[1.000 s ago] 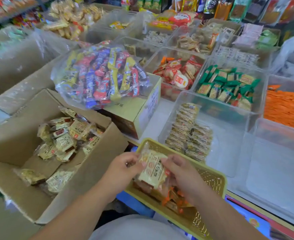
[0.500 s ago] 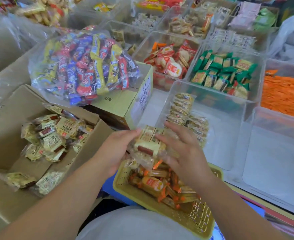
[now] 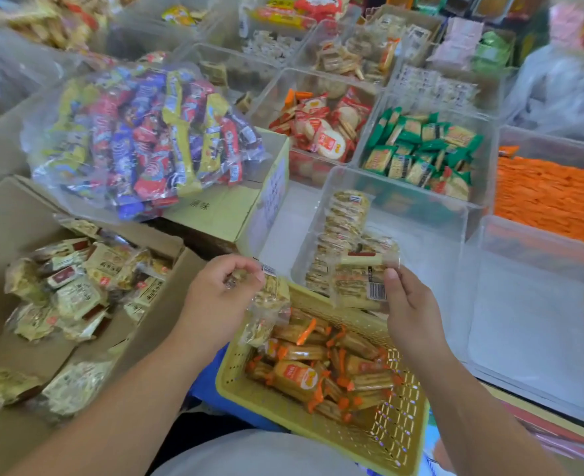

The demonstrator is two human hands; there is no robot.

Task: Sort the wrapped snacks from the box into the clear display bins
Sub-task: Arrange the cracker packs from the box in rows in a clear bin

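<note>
Wrapped snacks (image 3: 359,280), in left hand (image 3: 215,297), right hand (image 3: 410,304)

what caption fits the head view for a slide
Left hand grips wrapped snacks, right hand holds a barcoded snack pack, near a yellow basket and a partly filled clear bin.

Bright, even light falls from above, so my shadows stay soft; only one dim patch lies below and left of the yellow basket (image 3: 318,412). The wrapped snack (image 3: 362,281) just above the basket, pinched in my right hand (image 3: 410,314), shines pale. The clear bins (image 3: 427,255) beyond the basket glare white, everything far beyond the basket smears into blur, and straight edges bow toward the corners
</note>
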